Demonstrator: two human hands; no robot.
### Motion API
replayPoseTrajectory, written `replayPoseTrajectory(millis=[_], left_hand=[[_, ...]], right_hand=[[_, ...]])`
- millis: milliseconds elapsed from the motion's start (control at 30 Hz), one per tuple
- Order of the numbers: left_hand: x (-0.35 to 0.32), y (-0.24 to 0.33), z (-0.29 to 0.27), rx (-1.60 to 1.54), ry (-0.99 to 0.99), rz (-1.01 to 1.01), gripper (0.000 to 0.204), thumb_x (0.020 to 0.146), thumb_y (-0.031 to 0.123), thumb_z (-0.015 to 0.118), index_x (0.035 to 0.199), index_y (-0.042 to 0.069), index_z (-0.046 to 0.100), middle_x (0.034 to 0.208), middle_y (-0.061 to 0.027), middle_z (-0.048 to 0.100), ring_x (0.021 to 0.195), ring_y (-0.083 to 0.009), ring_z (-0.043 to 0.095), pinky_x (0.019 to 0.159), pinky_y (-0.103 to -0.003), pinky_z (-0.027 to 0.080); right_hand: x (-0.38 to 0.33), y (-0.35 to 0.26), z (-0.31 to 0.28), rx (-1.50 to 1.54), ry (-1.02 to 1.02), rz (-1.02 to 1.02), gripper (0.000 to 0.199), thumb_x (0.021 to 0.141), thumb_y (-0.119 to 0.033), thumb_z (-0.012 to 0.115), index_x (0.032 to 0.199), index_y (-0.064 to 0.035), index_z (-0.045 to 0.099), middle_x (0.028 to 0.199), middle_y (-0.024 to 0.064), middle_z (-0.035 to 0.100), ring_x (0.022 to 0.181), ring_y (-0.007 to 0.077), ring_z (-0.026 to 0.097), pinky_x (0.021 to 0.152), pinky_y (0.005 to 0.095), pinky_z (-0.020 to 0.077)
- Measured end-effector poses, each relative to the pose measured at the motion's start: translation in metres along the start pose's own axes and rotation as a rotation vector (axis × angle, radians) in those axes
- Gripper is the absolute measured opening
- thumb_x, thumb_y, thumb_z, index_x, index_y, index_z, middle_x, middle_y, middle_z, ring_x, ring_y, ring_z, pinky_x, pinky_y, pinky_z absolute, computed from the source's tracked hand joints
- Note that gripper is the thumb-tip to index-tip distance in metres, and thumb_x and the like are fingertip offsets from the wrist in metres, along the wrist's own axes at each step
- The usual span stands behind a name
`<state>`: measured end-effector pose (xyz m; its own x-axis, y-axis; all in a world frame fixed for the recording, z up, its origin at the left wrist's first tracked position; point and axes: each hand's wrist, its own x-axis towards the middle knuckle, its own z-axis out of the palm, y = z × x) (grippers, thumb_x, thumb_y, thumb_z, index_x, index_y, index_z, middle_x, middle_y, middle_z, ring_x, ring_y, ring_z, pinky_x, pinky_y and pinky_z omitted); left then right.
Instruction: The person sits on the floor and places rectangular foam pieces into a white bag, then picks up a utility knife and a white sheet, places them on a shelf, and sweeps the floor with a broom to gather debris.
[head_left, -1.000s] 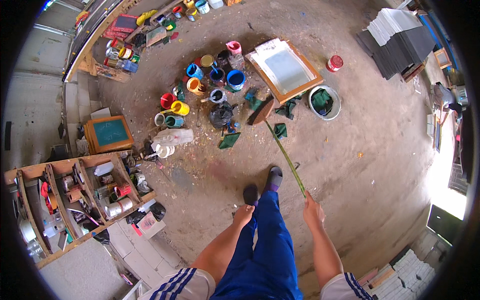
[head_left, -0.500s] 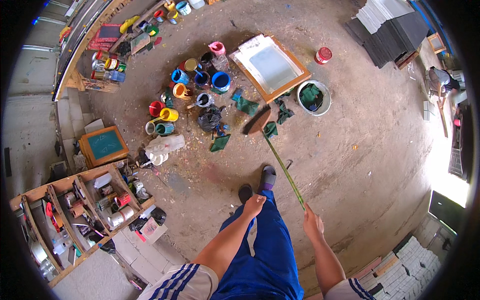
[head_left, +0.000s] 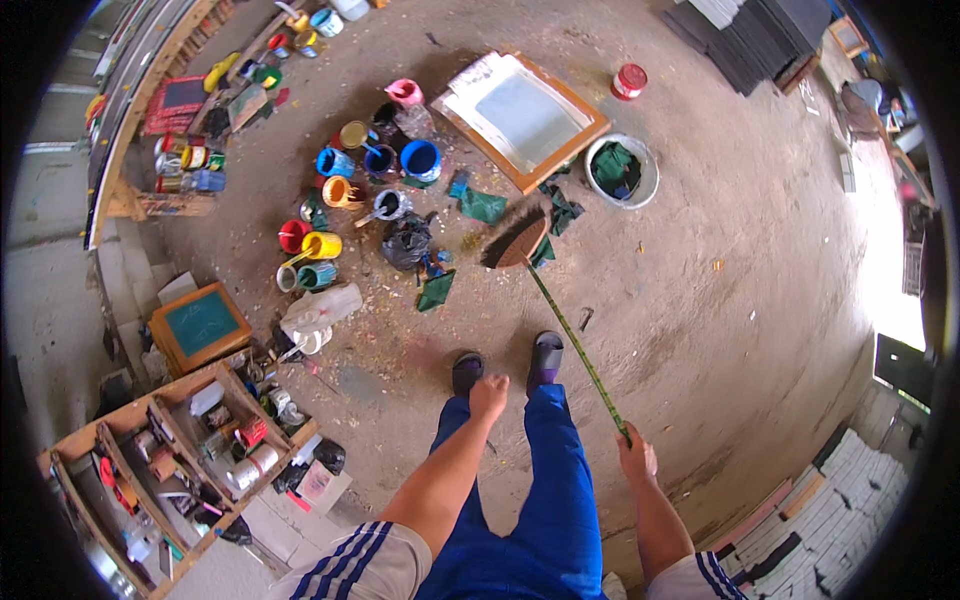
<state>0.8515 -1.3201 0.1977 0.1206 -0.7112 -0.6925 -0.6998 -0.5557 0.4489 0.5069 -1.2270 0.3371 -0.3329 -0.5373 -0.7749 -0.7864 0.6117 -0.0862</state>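
Note:
A broom [head_left: 524, 242] with a brown head and dark bristles rests on the floor ahead of me. My right hand [head_left: 637, 452] is closed round the top end of its green patterned handle [head_left: 583, 360]. My left hand [head_left: 489, 397] is a loose fist in front of my legs, with nothing seen in it. The broom head lies beside green rags [head_left: 566, 212], left of a white bucket [head_left: 651, 184] holding more green cloth. Beyond it a wood-framed printing screen [head_left: 535, 118] lies on the floor.
Several open paint tins, among them a blue tin [head_left: 421, 160] and a yellow tin [head_left: 322, 245], cluster ahead left. A black plastic bag [head_left: 406, 243] lies beside them. A wooden shelf unit [head_left: 160, 400] stands at left, a red tin [head_left: 629, 80] far ahead. White stacked blocks [head_left: 830, 520] sit lower right.
The broom head has turned and now shows more of its bristles on the left. My left hand has moved left and slightly up, away from the handle. My feet stand farther apart.

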Motion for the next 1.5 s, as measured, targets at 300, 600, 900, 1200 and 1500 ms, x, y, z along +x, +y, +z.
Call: replayPoseTrajectory(millis=[300,600,900,1200,1500], left_hand=[[0.320,-0.020,0.008,0.091,0.357,0.097,0.041,0.096,0.039,0.059,0.085,0.003,0.073,0.087,-0.0213,0.071,0.086,-0.0414,0.068,0.076,-0.051,0.053],[0.590,-0.057,0.019,-0.129,0.722,0.090,0.050,0.086,0.032,0.078,0.116,-0.005,0.065,0.106,-0.0215,0.072,0.097,-0.0337,0.071,0.086,-0.043,0.055],[0.524,-0.006,0.066,0.112,0.558,0.251,0.021,0.087,0.028,0.070,0.090,0.007,0.075,0.088,-0.0206,0.073,0.085,-0.0405,0.071,0.076,-0.049,0.054],[0.513,0.084,0.082,0.548,0.495,0.581,0.037,0.081,0.038,0.076,0.105,0.010,0.070,0.112,-0.0110,0.067,0.111,-0.0370,0.059,0.097,-0.048,0.046],[0.591,0.185,0.126,0.707,0.517,0.653,0.039,0.089,0.022,0.069,0.127,0.016,0.064,0.136,-0.0118,0.060,0.120,-0.0353,0.059,0.100,-0.049,0.047]], right_hand=[[0.124,0.121,0.181,-0.073,0.139,0.084,0.028,0.090,-0.037,0.066,0.096,-0.0118,0.058,0.083,0.0197,0.068,0.080,0.0449,0.066,0.069,0.0563,0.0502],[0.215,0.178,0.300,0.136,0.260,0.036,0.039,0.092,-0.043,0.067,0.081,-0.0065,0.055,0.069,0.0168,0.059,0.065,0.0406,0.059,0.059,0.0494,0.0448],[0.222,0.209,0.313,0.254,0.286,0.122,0.045,0.086,-0.042,0.073,0.071,-0.0043,0.055,0.058,0.0147,0.047,0.052,0.0313,0.049,0.053,0.0422,0.0403],[0.189,0.243,0.332,0.329,0.397,0.247,0.047,0.091,-0.039,0.067,0.067,-0.0016,0.051,0.057,0.0168,0.040,0.050,0.0282,0.035,0.050,0.0435,0.0347],[0.240,0.220,0.333,0.341,0.341,0.325,0.045,0.092,-0.042,0.064,0.069,-0.0043,0.059,0.060,0.0188,0.049,0.052,0.0323,0.050,0.054,0.0444,0.0398]])
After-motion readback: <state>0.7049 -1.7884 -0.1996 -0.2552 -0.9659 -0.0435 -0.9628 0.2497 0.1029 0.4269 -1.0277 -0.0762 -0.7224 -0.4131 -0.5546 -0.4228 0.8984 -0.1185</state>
